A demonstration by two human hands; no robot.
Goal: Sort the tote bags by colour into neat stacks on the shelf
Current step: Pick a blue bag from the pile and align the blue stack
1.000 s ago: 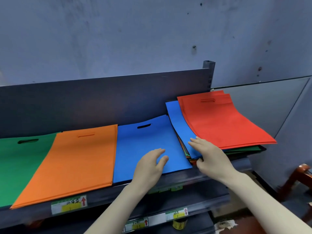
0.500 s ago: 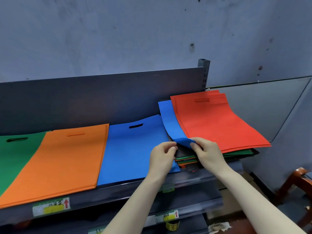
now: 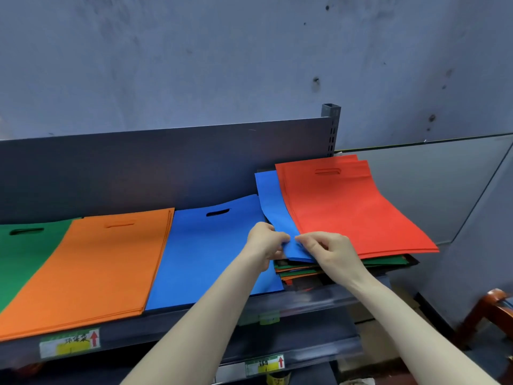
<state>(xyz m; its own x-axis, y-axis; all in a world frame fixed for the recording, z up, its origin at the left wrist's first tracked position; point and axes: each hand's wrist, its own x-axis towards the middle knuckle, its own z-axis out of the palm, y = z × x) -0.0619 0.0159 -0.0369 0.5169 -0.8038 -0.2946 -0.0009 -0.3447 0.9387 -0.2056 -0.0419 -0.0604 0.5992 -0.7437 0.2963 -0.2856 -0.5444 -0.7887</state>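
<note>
Hands (image 3: 294, 245) higher on blue bag (image 3: 277, 215) edge

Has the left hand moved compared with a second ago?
Yes. The left hand has gone from lying flat on the blue stack up and right to the blue bag under the red bags, pinching its corner.

Dim, cool, even light, no hard shadows. Soft sheen on shelf front edge (image 3: 305, 301). Wide-angle bending at frame edges. Price labels (image 3: 69, 344) slightly blurred; bags sharp, saturated.
</note>
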